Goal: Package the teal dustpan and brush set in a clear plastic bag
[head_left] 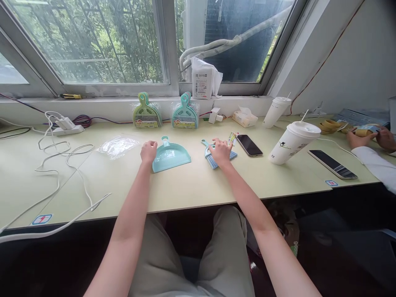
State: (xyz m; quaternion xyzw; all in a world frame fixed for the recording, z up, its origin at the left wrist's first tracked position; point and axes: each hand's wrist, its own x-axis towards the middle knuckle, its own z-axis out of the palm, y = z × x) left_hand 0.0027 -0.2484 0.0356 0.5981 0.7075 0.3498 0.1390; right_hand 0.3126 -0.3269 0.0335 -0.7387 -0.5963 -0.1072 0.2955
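Observation:
A small teal dustpan lies flat on the pale desk in front of me. My left hand rests curled against the dustpan's left edge. To the right lies a small blue brush with its teal handle pointing left and back. My right hand lies on top of the brush, fingers closed over it. A small printed card sits just past that hand.
An empty clear bag lies left of the dustpan. Packaged green and teal dustpan sets stand by the window. Two phones, two lidded cups, a tissue box, white cables, and another person's hands at far right.

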